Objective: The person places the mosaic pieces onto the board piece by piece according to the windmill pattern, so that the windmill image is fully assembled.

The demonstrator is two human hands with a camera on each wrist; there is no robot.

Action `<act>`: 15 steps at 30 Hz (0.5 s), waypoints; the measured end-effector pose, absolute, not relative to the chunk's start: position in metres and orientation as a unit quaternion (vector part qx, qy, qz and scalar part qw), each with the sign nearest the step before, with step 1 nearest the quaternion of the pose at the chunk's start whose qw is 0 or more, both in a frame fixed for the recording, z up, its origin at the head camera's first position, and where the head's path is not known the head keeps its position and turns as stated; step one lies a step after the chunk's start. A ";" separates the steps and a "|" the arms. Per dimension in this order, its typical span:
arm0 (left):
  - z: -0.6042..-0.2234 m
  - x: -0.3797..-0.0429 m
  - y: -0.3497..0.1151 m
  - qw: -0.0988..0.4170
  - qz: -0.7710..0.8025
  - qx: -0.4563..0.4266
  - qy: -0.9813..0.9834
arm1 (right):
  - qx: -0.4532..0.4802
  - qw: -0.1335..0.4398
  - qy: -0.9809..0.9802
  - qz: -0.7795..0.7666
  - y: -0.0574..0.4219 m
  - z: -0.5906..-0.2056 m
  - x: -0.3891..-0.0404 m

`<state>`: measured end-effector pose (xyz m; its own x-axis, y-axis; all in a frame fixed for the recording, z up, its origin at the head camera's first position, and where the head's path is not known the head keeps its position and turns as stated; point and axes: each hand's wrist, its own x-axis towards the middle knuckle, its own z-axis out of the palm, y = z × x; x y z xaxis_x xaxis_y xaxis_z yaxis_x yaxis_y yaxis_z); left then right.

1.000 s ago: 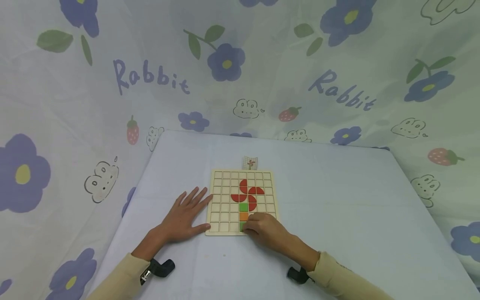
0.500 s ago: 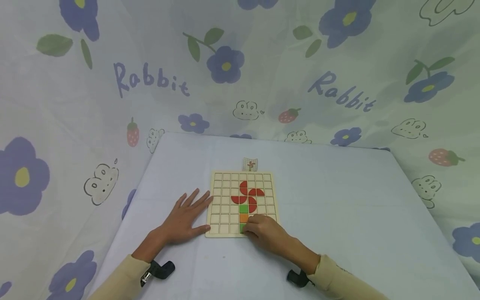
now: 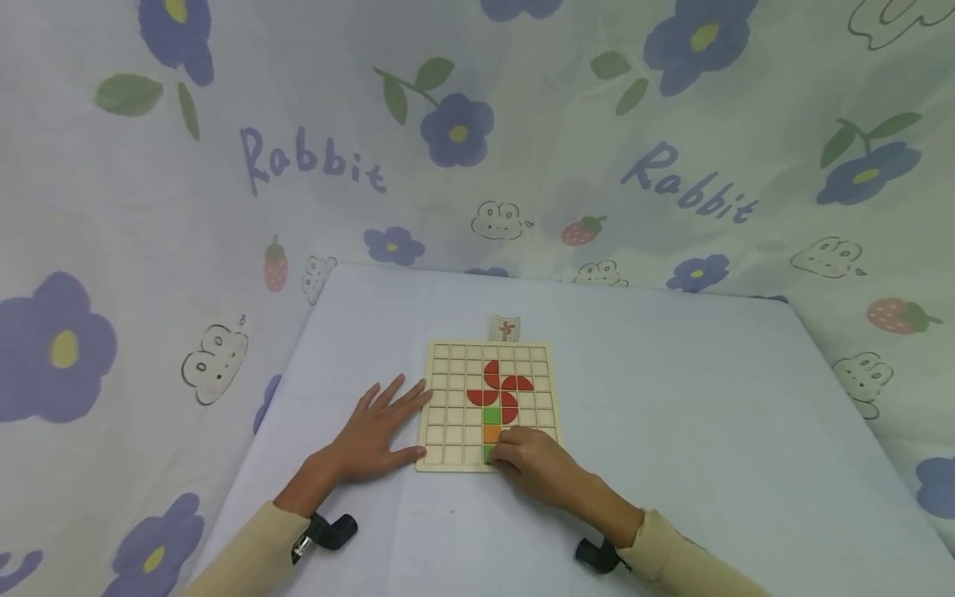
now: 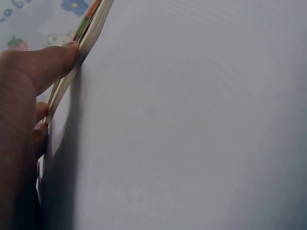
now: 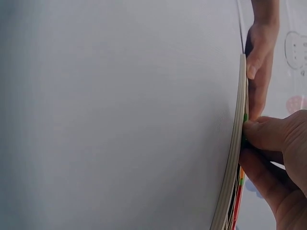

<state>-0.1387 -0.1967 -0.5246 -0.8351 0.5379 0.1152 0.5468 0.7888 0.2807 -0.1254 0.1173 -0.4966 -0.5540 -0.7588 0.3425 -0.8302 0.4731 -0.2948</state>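
A pale wooden grid board (image 3: 448,414) lies on the white-covered table. Red quarter-round pieces (image 3: 480,398) form a pinwheel on it. Below them, in one column, run a green square tile (image 3: 492,415), an orange square tile (image 3: 492,434) and a lower green tile (image 3: 488,454) in the bottom row. My right hand (image 3: 539,466) has its thumb and curled fingers at that lower green tile, covering part of it. In the right wrist view the thumb (image 5: 266,133) and a finger pinch at the board's face. My left hand (image 3: 375,437) spreads its fingers along the board's left edge, fingertips and thumb touching it.
Just behind the board lies a small card (image 3: 505,328) printed with a pinwheel on a grid. A patterned cloth (image 3: 328,215) hangs behind and beside the table. Black wrist cameras (image 3: 336,531) sit under both forearms.
The head view has shifted slightly, so everything appears a little to the right. Both hands keep their places against the board, and the pieces stay in the same cells.
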 end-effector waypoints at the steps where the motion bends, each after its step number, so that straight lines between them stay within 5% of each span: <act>1: -0.524 -0.140 -0.196 0.011 -0.153 -0.287 -0.946 | 0.466 0.082 -0.854 0.218 0.118 -0.497 -0.126; 15: -0.530 -0.146 -0.193 0.009 -0.166 -0.293 -0.942 | 0.470 0.075 -0.851 0.223 0.120 -0.500 -0.129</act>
